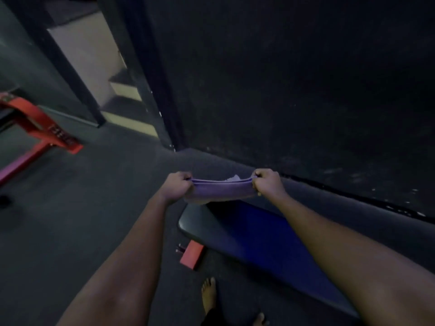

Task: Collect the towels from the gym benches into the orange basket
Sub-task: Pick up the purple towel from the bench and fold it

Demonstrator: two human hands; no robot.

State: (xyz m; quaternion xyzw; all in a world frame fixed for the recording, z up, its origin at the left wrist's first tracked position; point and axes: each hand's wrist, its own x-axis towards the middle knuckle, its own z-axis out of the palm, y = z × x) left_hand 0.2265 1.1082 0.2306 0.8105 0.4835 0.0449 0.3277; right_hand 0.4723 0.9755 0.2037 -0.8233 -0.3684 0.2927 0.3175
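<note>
A purple towel (221, 188) hangs stretched between my two hands, folded over along its top edge. My left hand (177, 185) grips its left end and my right hand (267, 182) grips its right end, both fists closed. The towel is held in the air just beyond the end of a blue padded gym bench (256, 236) that runs toward the lower right. No orange basket is in view.
A red bench foot (191, 254) rests on the dark floor beside the bench. Red gym equipment (40, 124) stands at the left. A black wall (294, 78) rises right behind the bench, with steps (122, 100) through a doorway. My bare feet (209, 295) are below.
</note>
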